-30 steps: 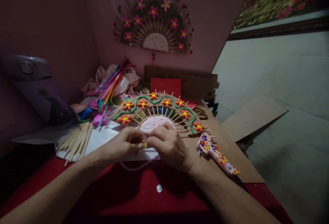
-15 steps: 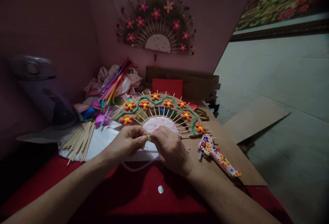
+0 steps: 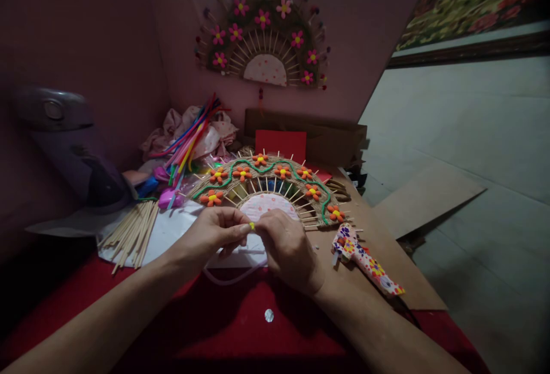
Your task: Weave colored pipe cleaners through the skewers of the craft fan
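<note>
Between the fingertips of both hands is a small yellow piece (image 3: 251,225), too small to tell its kind. My left hand (image 3: 221,231) pinches it from the left, and my right hand (image 3: 286,248) grips it from the right with bent fingers. Just behind them lies a half-round fan (image 3: 296,174) of sticks wound with brown twine. Orange flowers with yellow centres and a wavy green strand decorate it. The fan's white, dotted half-circle centre (image 3: 266,205) is partly covered by my right hand.
A flower-patterned glue gun (image 3: 365,256) lies on cardboard (image 3: 412,291) at right. Thin wooden sticks (image 3: 133,233) rest on white paper at left. Colourful pipe cleaners (image 3: 191,145) and a purple bottle (image 3: 73,150) stand behind. A similar pink-flowered fan (image 3: 262,36) hangs on the wall.
The yellow piece and my fingertips have shifted very slightly right and up in the picture. Both hands keep their pinch; the fan and the things around it stay put.
</note>
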`<action>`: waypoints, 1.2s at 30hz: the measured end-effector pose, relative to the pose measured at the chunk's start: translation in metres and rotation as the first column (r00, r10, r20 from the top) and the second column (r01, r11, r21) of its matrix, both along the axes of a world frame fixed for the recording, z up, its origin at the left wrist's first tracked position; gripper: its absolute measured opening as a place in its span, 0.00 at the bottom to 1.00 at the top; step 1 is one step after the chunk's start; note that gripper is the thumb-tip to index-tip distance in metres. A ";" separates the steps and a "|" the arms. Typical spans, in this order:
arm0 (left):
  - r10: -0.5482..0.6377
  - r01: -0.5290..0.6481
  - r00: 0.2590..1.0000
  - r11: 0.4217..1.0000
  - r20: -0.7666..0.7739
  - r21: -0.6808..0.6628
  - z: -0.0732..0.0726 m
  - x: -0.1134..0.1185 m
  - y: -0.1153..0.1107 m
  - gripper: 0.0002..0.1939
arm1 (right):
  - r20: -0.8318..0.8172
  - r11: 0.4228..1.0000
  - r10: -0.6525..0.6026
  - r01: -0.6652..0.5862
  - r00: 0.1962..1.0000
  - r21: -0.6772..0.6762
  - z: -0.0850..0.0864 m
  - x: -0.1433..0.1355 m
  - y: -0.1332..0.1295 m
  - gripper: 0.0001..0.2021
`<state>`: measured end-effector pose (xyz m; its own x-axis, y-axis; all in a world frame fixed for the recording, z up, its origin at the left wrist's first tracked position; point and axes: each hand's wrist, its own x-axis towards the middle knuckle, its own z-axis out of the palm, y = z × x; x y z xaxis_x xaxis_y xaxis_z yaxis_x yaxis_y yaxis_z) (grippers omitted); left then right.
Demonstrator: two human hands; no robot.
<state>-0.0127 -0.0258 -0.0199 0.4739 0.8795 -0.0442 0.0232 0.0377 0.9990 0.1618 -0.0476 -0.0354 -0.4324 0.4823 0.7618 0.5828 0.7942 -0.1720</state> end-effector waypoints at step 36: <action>0.081 -0.080 0.994 0.997 0.071 -0.010 -0.001 0.010 -0.006 0.13 | -0.056 0.998 -0.045 0.043 0.997 -0.036 -0.005 -0.005 -0.003 0.08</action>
<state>-0.0026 -0.0314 -0.0208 0.4035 0.9148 -0.0196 -0.0513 0.0440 0.9977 0.1567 -0.0503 -0.0404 -0.3663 0.5264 0.7673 0.6056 0.7609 -0.2329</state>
